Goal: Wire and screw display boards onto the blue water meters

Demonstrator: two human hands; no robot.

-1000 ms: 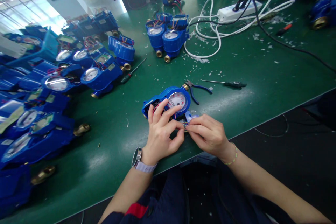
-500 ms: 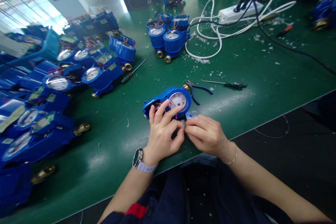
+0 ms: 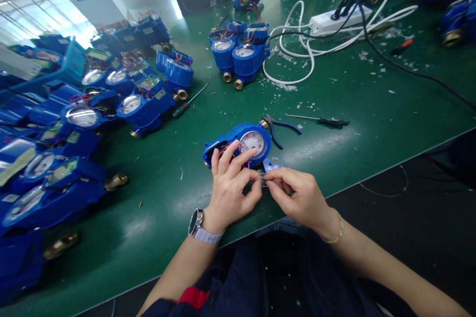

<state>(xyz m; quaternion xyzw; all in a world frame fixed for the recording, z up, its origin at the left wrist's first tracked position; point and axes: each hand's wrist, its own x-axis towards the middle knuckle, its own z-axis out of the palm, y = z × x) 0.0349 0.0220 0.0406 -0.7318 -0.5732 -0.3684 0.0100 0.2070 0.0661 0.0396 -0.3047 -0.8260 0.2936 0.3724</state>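
A: Where's your blue meter (image 3: pixel 237 132)?
B: Mid-frame, lying on the green counter (image 3: pixel 163 198), dial (image 3: pixel 248 139) up.
A: Your left hand (image 3: pixel 231 190)?
B: Thumb and forefinger pinched together at the thin wires (image 3: pixel 263 177), just below the meter in frame. Other fingers spread over the meter.
A: Your right hand (image 3: pixel 303 195)?
B: Thumb and forefinger tips at the same wires. Can't tell if you're gripping them.
A: Around you?
B: Pale blue piece (image 3: pixel 272 164) just above your right fingertips. Pliers (image 3: pixel 272 121) beside the meter's brass fitting (image 3: pixel 264 123), screwdriver (image 3: pixel 332 121) right of them. More meters (image 3: pixel 145 104) crowd frame left.
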